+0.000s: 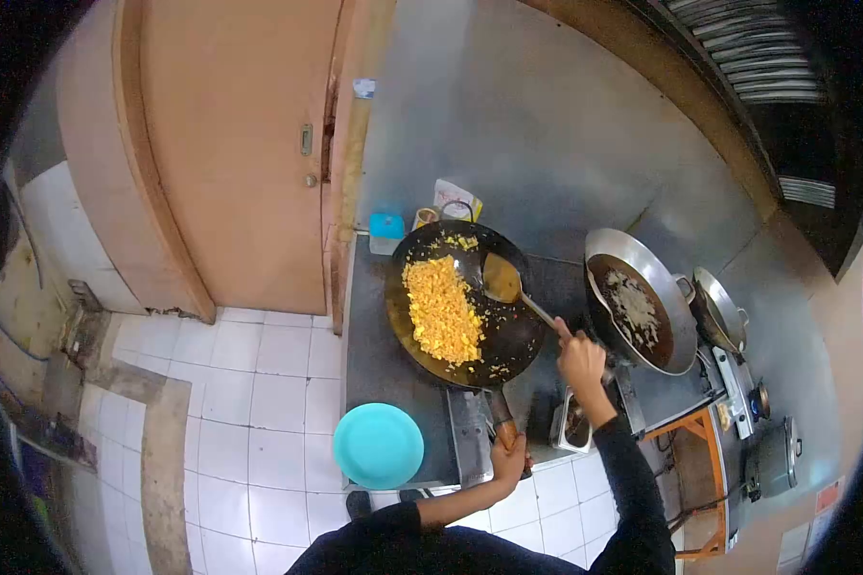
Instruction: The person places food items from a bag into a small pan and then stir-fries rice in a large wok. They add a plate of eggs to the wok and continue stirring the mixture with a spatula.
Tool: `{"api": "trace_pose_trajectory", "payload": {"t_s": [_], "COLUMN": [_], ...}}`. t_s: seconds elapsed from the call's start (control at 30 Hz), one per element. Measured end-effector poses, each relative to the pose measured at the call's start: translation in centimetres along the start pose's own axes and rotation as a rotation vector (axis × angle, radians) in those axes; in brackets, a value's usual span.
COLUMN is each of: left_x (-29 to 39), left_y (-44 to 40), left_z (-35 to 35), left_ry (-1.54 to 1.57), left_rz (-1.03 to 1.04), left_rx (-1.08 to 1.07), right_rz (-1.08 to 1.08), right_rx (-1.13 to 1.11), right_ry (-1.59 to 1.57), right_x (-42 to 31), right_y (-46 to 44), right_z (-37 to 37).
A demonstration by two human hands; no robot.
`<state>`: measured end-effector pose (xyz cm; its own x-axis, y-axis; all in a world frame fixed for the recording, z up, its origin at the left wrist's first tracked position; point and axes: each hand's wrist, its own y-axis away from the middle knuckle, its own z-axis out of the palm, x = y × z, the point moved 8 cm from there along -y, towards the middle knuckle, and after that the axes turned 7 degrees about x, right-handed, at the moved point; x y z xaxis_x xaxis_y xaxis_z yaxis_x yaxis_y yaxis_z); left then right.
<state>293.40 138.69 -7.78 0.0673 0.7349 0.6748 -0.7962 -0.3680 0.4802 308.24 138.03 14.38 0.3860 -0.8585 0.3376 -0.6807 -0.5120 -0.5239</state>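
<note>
My left hand (pixel 509 462) is wrapped round the wooden handle of a large black wok (pixel 513 350). Fried rice (pixel 443 311), orange-yellow with bits of egg, lies heaped on the left side of the wok. In my right hand (pixel 582 362) is the handle of a wok spatula (pixel 501 279); its broad blade rests inside the wok, to the right of the rice. A turquoise plate (pixel 379 447) stands on the counter to the left of my left hand.
Right of the wok sits a metal pan (pixel 683 359) of dark oil with pale bits, then a smaller pan (pixel 720 311). A blue-lidded container (pixel 385 233) and a packet (pixel 457 198) stand behind the wok. A small container (pixel 572 426) is near my right forearm.
</note>
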Motion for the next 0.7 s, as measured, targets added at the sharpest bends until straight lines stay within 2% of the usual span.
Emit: {"api": "trace_pose_trajectory", "payload": {"t_s": [0.2,0.27,0.43,0.5,0.53,0.6,0.63,0.7], "left_x": [-0.5,-2.3,-2.6,-1.3,-0.5,0.6,1.6,2.9], "left_y": [-0.6,-1.4,-1.3,-0.5,0.2,1.6,2.2,3.0], "left_z": [1.6,2.2,2.9,2.3,2.0,1.2,0.3,-1.1], "left_ry": [0.116,0.130,0.202,0.191,0.156,0.140,0.137,0.068], "left_rz": [-0.047,-0.087,-0.096,-0.083,-0.102,-0.137,-0.128,-0.208], "left_rx": [-0.034,-0.048,-0.024,-0.034,-0.046,-0.088,-0.088,-0.075], "right_rz": [0.074,0.236,0.116,0.289,0.285,0.053,0.054,-0.132], "right_rx": [-0.187,-0.701,-0.531,-0.473,-0.469,-0.316,-0.309,-0.244], "right_ry": [-0.005,0.040,0.113,0.087,0.081,-0.115,-0.121,-0.023], "right_x": [1.0,1.0,-0.6,-1.8,-2.0,-4.1,-3.8,-3.7], "right_y": [-7.3,-7.4,-7.6,-8.6,-9.0,-10.6,-10.6,-11.1], "right_z": [-7.5,-7.4,-2.7,-1.3,-0.2,0.3,-0.4,-3.7]}}
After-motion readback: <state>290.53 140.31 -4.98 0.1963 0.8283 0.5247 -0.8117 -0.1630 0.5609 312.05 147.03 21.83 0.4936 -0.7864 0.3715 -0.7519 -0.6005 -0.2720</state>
